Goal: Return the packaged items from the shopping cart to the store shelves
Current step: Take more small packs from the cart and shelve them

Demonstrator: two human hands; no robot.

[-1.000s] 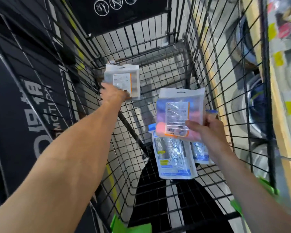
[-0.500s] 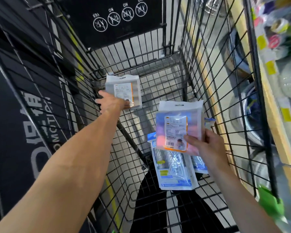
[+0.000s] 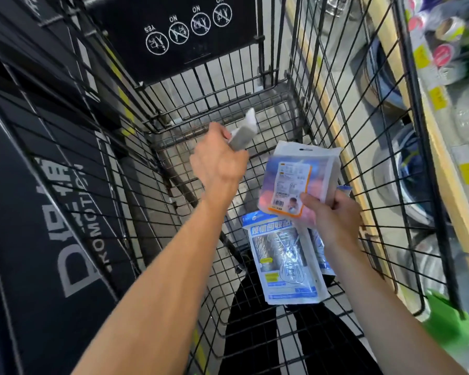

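Over the shopping cart (image 3: 322,109), the left hand (image 3: 217,161) grips a small pack (image 3: 244,132) while the right hand (image 3: 333,215) clamps a pastel packet (image 3: 295,182), likely gathering both for reshelving.

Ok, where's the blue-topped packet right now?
The blue-topped packet lies on the cart floor, centre-right of the head view, just below the right hand.

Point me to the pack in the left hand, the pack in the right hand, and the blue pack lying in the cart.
Left-hand pack (image 3: 243,136), head view, its grey body above the knuckles.
Right-hand pack (image 3: 293,180), head view, its white label.
Blue pack (image 3: 279,255), head view, its clear window.
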